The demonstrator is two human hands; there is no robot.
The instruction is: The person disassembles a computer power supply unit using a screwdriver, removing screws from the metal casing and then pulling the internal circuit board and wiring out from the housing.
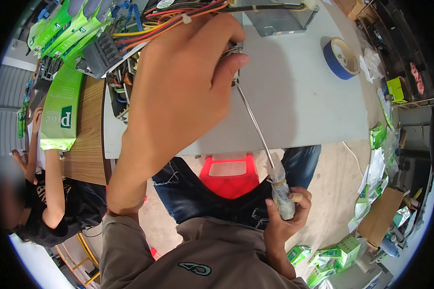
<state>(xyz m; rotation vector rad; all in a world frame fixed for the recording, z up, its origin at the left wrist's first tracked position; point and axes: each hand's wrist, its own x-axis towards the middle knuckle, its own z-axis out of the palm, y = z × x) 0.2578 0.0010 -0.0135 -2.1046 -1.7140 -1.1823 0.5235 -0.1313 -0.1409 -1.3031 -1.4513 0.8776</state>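
My left hand (178,86) reaches over the grey table, its fingers closed round the edge of an opened computer power supply (124,79), with coloured wires (171,24) running across the top. Most of the unit is hidden behind that hand. My right hand (289,212), low and near my lap, grips the wrapped handle of a screwdriver (256,125). Its long metal shaft slants up and left, and the tip meets the unit's edge just below my left thumb. The exact contact point is too small to make out.
A grey metal cover (282,21) and a blue tape roll (341,58) lie on the table (318,113). Green packages (65,103) are piled at left, where another person sits by a wooden table. A red stool (229,180) stands beneath; packaging and boxes litter the right floor.
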